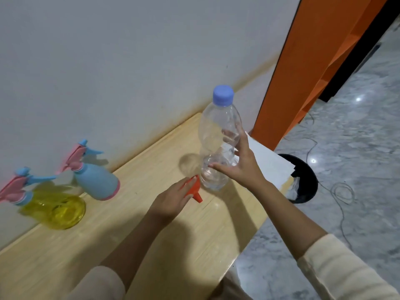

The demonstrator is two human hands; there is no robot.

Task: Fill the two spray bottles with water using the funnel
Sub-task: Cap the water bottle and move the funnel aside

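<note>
Two hands work over a pale wooden table (151,245), both arms in cream sleeves (346,269). The right hand (240,163) holds a clear water bottle (218,137) that stands upright on the table. Its thumb presses the near side low on the body, and its fingers curl round the far side, where they show through the plastic. The bottle wears a blue cap (223,95), screwed on. How much water is inside I cannot tell.

Just left of the right hand, the left hand (173,200) lies over an orange funnel (193,189), which rests on the table touching or nearly touching the foot of the bottle. The fingers stretch fairly straight across the funnel's wide end, and its narrow spout pokes out on the side nearer the right hand. Whether those fingers actually grip the funnel I cannot tell.

Well to the left of the left hand stand the two spray bottles, close to the wall, each with a pink and blue trigger head on. The blue spray bottle (95,180), with its pink base, is the nearer to the left hand. The yellow spray bottle (58,211) sits just beyond it, farther left.

Beyond the right hand a white sheet of paper (268,163) lies at the table's edge. Farther right a black bin (307,180) stands on a marbled floor (357,148).
</note>
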